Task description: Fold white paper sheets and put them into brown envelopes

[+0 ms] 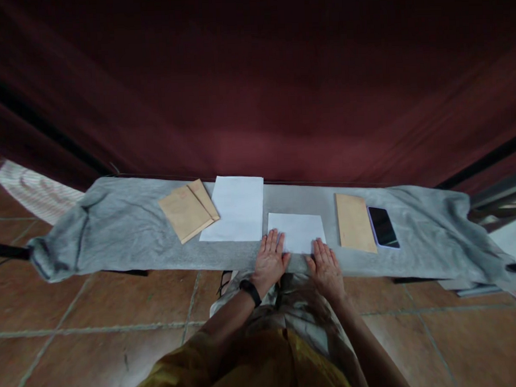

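Observation:
A white sheet of paper (pixel 297 229), smaller than the sheets beside it and perhaps folded, lies in front of me on the grey cloth. My left hand (pixel 269 258) rests flat on its near left corner, fingers stretched out. On the near right corner lies my right hand (pixel 325 266), palm down with the fingers extended. Just left of it are larger white sheets (pixel 238 208), lying flat, with brown envelopes (pixel 186 214) overlapping their left edge. Another brown envelope (pixel 355 223) lies to the right of my right hand.
A smartphone (pixel 383 228) lies right of the single envelope. The grey cloth (pixel 126 228) covers the narrow bench and is bunched at both ends. A dark red curtain or panel (pixel 254 102) rises right behind the bench. Below is a tiled floor (pixel 155 300).

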### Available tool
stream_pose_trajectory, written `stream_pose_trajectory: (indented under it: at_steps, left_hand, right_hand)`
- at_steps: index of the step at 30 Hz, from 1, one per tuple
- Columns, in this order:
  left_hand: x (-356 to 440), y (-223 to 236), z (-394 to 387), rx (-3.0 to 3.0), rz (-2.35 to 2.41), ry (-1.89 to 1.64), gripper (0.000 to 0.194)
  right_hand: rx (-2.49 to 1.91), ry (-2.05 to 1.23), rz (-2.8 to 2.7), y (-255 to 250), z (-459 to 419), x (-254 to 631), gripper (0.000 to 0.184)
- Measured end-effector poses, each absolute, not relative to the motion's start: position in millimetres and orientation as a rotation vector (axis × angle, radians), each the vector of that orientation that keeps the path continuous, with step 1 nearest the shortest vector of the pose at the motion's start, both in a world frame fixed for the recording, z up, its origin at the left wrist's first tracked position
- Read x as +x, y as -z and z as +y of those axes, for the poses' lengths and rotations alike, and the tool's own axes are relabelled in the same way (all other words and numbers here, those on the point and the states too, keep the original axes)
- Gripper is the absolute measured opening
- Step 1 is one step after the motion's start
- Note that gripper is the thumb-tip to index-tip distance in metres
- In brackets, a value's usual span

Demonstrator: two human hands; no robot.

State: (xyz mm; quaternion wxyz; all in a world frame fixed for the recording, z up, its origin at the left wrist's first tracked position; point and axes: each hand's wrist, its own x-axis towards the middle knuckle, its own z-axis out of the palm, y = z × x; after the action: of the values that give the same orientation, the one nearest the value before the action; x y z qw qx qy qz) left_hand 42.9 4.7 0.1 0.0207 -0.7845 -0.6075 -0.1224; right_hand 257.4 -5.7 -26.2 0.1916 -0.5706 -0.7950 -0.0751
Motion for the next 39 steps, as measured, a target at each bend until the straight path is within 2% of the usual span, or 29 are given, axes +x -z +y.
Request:
stream_pose_trajectory:
  at_steps: [8,14,22,32,39]
  left_hand:
    - [50.2,-15.6,6.4,-2.651,-1.674,0.359,0.058]
    - [64.1,-19.7,3.4,-2.834,-1.435,0.340,0.068]
    - [55.3,-10.1,0.5,-2.704,-1.646,0.351,0.079]
    - [42.5,-1.3,-1.0,-2.447,-1.966,0.397,0.075]
    - [71.8,-4.4,16.6,-2.321,-2.047,0.582,0.070]
  right_hand:
    - [-1.660,0.189,-2.232,25.2,-7.5,257.0,0.062]
    - [-1.672,0.186,-2.260,22.0,-8.1,256.2,0.063]
    - [-1.682,0.165,-2.260,16.7,-8.4,255.1,0.063]
    - [-1.713,0.107,-2.238,14.8,-8.4,253.5,0.063]
    - [-1.719,0.089,-2.224,15.3,-7.9,251.5,0.063]
